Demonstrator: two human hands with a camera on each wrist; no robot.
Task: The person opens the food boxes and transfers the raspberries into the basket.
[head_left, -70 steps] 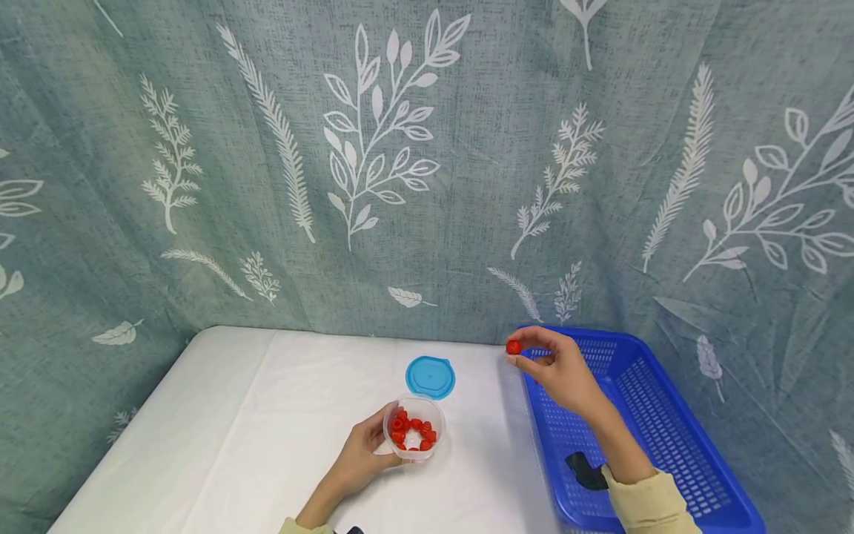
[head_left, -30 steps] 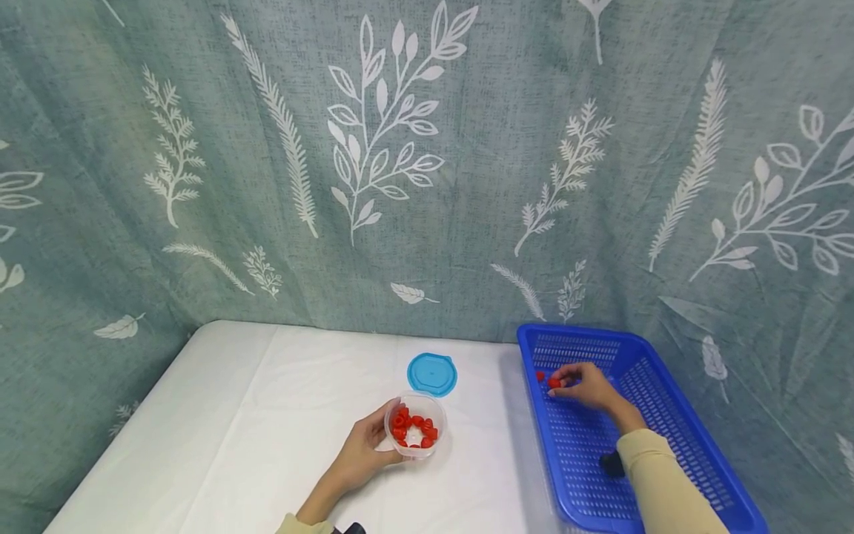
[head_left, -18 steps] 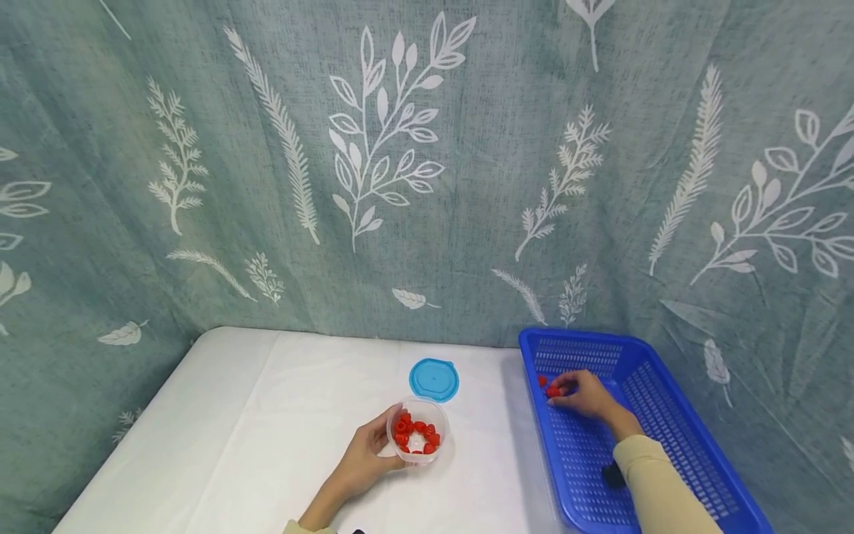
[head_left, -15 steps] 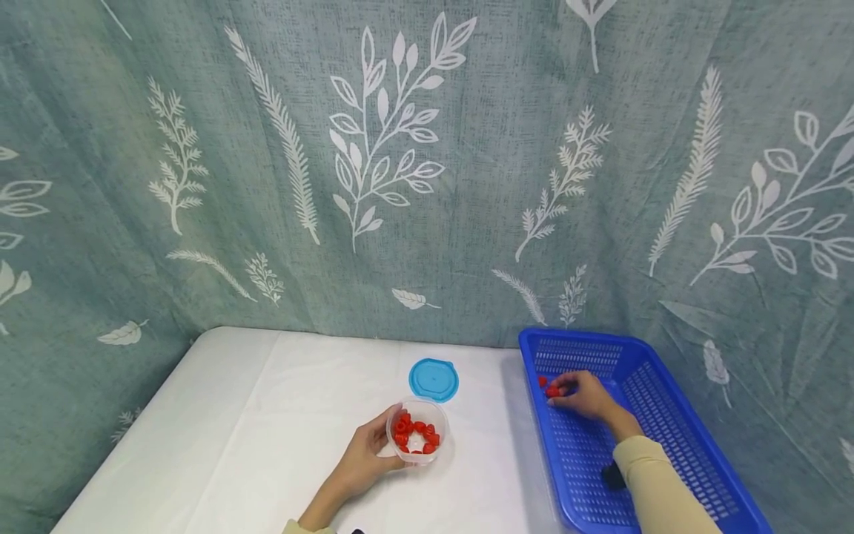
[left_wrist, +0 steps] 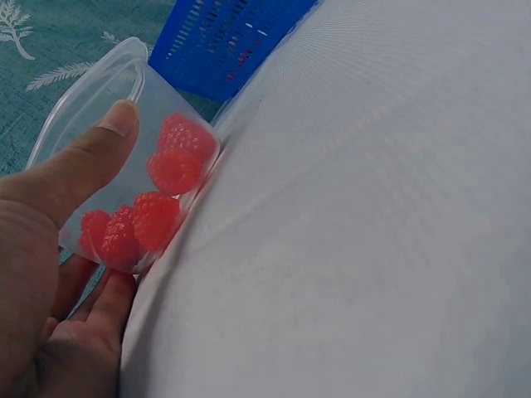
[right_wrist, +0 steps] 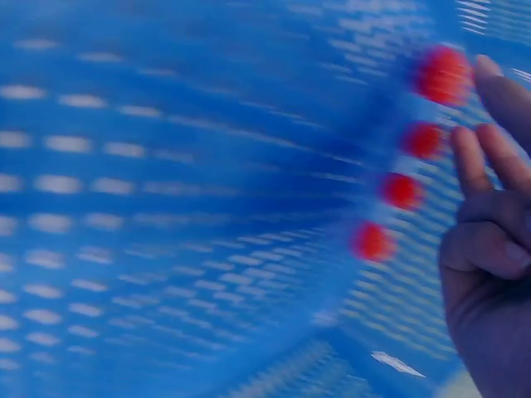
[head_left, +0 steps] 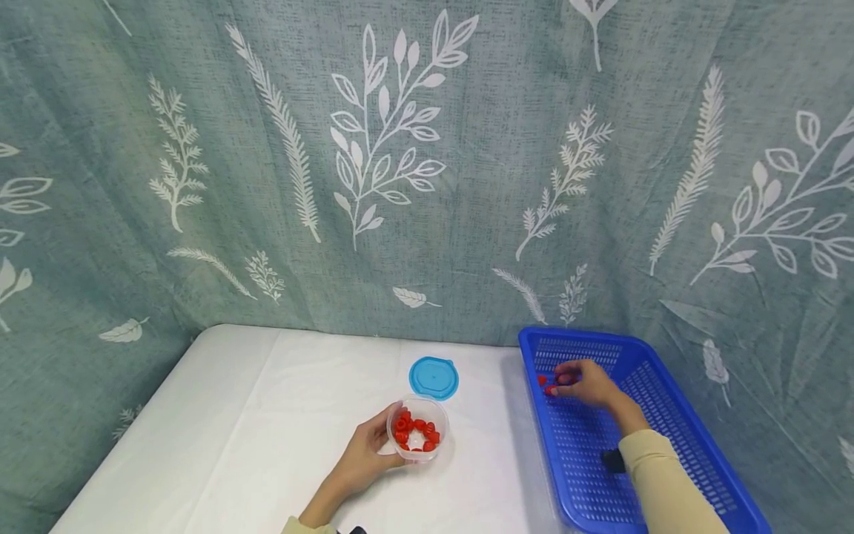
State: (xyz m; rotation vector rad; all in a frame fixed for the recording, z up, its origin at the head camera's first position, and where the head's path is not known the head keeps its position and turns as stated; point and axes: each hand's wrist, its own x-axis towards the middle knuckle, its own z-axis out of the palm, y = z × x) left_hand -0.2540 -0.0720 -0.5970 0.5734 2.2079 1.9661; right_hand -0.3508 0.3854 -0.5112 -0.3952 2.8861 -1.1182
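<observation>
My left hand [head_left: 363, 456] grips a clear plastic tub [head_left: 416, 437] of red raspberries [head_left: 415, 432] that stands on the white table [head_left: 253, 430]. In the left wrist view my thumb [left_wrist: 108, 141] presses the tub's wall [left_wrist: 116, 91] over the berries [left_wrist: 170, 170]. My right hand [head_left: 582, 383] is low inside the blue basket [head_left: 667, 445], at its far left corner. Several red berries [right_wrist: 401, 191] lie in a row on the basket floor [right_wrist: 166, 207]. The right fingers [right_wrist: 485, 157] are loosely bent beside the row, and one fingertip sits next to the top berry [right_wrist: 444, 73]. That view is blurred.
A round blue lid [head_left: 434, 377] lies flat on the table just behind the tub. A leaf-patterned green curtain [head_left: 400, 163] closes off the back and both sides. The basket [left_wrist: 232, 37] stands along the table's right edge.
My right hand carried one berry from above the table down into the basket's far left corner, then eased slightly back from the row. The left hand and tub stayed put.
</observation>
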